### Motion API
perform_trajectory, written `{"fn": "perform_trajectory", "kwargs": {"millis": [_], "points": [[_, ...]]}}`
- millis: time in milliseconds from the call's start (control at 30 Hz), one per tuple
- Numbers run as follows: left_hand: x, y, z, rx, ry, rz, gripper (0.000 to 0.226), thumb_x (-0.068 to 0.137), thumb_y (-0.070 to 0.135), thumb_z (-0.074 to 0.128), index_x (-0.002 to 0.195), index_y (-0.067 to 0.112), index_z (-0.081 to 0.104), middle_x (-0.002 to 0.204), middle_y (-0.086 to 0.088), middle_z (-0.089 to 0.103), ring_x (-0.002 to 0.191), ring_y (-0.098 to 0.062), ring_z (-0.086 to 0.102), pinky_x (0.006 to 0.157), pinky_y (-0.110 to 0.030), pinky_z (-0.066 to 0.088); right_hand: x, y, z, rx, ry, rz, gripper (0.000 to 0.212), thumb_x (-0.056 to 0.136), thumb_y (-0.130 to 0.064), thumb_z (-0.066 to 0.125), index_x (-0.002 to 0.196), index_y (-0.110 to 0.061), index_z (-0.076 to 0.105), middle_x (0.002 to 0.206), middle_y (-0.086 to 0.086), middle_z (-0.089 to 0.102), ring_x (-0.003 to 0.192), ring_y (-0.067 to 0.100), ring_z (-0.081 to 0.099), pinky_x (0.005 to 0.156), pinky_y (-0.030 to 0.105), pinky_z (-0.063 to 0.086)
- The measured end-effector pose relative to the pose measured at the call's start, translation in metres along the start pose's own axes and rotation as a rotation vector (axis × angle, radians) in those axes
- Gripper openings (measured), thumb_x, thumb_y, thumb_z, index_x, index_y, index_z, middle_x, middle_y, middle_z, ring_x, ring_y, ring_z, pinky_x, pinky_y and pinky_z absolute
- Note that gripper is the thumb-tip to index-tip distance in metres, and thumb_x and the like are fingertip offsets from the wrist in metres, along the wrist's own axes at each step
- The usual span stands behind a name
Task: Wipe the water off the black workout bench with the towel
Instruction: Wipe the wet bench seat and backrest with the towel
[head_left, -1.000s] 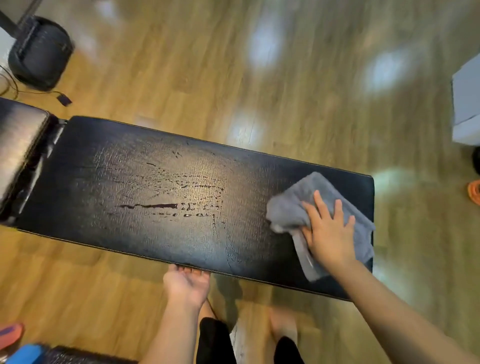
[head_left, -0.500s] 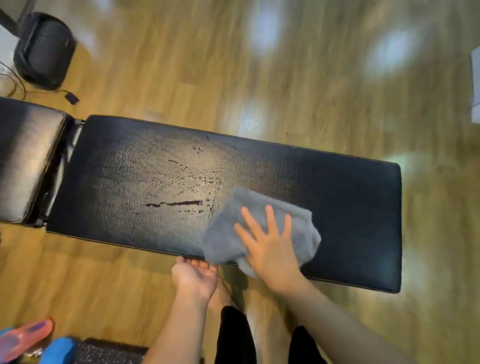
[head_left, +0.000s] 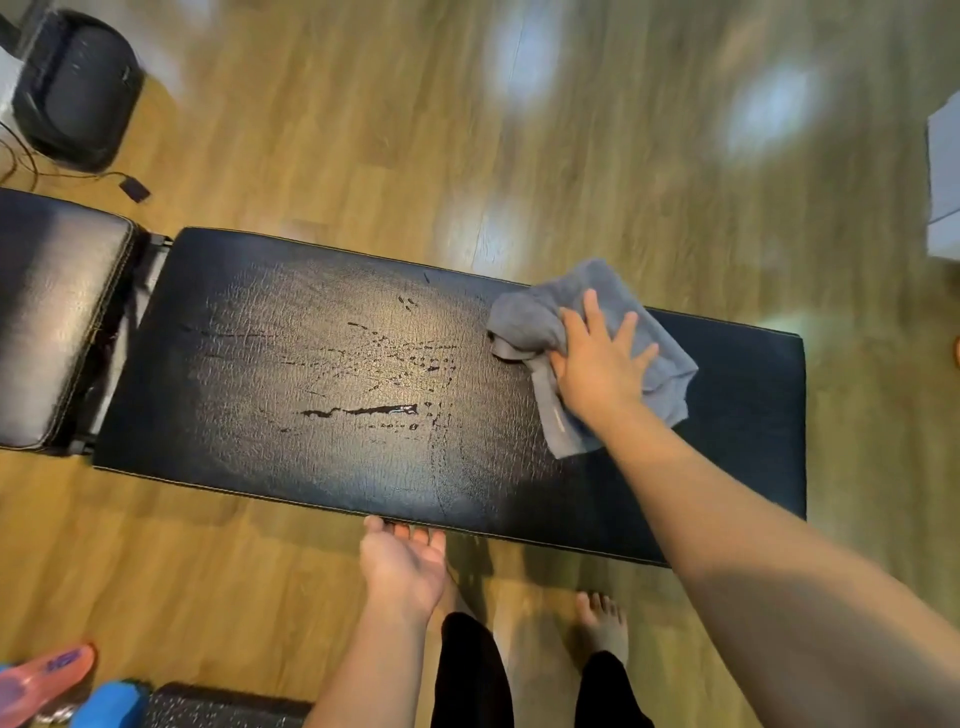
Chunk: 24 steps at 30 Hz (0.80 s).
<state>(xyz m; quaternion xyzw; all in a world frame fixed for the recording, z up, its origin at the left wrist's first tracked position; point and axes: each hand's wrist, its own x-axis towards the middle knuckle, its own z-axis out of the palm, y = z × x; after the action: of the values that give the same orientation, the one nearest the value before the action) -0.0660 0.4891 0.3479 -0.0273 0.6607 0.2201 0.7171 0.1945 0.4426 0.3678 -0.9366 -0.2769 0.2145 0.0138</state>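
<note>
The black workout bench (head_left: 260, 452) lies across the wooden floor. A thin streak of water (head_left: 363, 411) and scattered droplets (head_left: 410, 358) glisten on the middle of its pad. A crumpled grey towel (head_left: 524, 317) sits right of the water, by the bench's far edge. My right hand (head_left: 597, 364) presses flat on the towel with fingers spread. My left hand (head_left: 402, 561) is at the bench's near edge, with its fingertips tucked under the rim.
A second black pad (head_left: 52, 317) adjoins the bench on the left. A black round device (head_left: 78, 88) with a cable stands far left. A white box (head_left: 945, 171) is at the right edge. Pink and blue items (head_left: 47, 686) lie bottom left. Bare feet (head_left: 602, 629) stand below the bench.
My right hand slid the towel left from the bench's right end to the near middle, then away and right to the far edge. The left hand stays at the near edge.
</note>
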Motion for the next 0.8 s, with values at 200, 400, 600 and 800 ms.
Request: {"fn": "perform_trajectory", "kwargs": {"millis": [200,400,600,800], "points": [[0.003,0.01,-0.004,0.021,-0.015,-0.02,0.032,0.102,0.027,0.026,0.115,0.015,0.052,0.129,-0.008,0.051,0.12,-0.022,0.049,0.113,-0.044,0.031,-0.018,-0.103,0.035,-0.117,-0.004,-0.305,0.053,0.099,-0.041,0.05,0.147,-0.033,0.032,0.166,-0.002,0.001,0.145,0.053,0.0,0.105,0.08,0.002],[0.0,0.014,-0.004,0.029,-0.083,-0.068,0.038,0.099,0.027,0.029,0.1,0.009,0.062,0.102,-0.013,0.071,0.091,-0.027,0.067,0.089,-0.04,0.051,-0.126,-0.034,0.08,-0.264,-0.027,-0.661,0.057,0.075,-0.044,0.057,0.13,-0.029,0.054,0.156,0.001,0.037,0.135,0.054,0.034,0.098,0.076,0.028],[0.01,0.017,-0.016,0.021,-0.019,-0.075,0.026,0.098,0.026,0.032,0.079,0.018,0.048,0.073,0.0,0.046,0.067,-0.015,0.045,0.073,-0.029,0.038,-0.122,0.068,0.052,-0.323,-0.084,-0.458,0.06,0.081,-0.032,0.06,0.139,-0.03,0.045,0.16,0.001,0.03,0.139,0.053,0.028,0.097,0.075,0.031],[0.002,0.009,-0.012,-0.005,-0.034,-0.078,0.03,0.101,0.03,0.029,0.102,0.016,0.056,0.097,-0.002,0.059,0.099,-0.018,0.056,0.105,-0.043,0.036,-0.025,0.002,0.017,-0.133,0.021,-0.086,0.053,0.099,-0.045,0.045,0.148,-0.032,0.03,0.165,-0.006,0.004,0.147,0.048,0.005,0.107,0.076,0.015]]}}
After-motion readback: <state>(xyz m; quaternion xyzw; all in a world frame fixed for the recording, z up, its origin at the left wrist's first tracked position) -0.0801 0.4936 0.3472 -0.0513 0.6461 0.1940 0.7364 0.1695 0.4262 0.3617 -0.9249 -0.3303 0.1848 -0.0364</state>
